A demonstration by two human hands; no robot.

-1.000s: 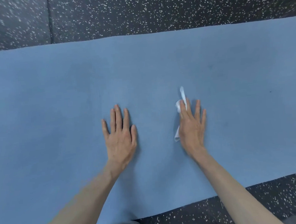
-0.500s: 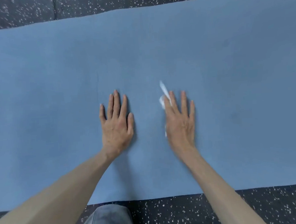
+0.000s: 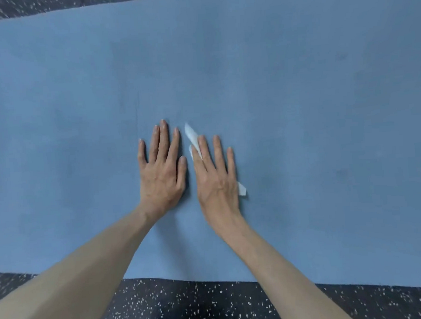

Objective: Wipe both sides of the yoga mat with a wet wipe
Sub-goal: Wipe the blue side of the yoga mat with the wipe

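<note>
The blue yoga mat point(image 3: 299, 104) lies flat and fills most of the head view. My left hand point(image 3: 162, 172) rests palm down on it with straight fingers. Right beside it, my right hand point(image 3: 217, 181) presses a white wet wipe point(image 3: 192, 137) flat against the mat with straight fingers. Most of the wipe is hidden under the palm. One end sticks out past the index finger and a small corner shows at the hand's right side.
Dark rubber floor with white speckles point(image 3: 201, 308) runs along the mat's near edge, and a thin strip of the same floor shows beyond the far edge point(image 3: 22, 8). A bit of grey clothing shows at the bottom edge.
My right hand has slid the wipe leftwards across the mat until it lies close beside my left hand. The left hand stays planted on the mat.
</note>
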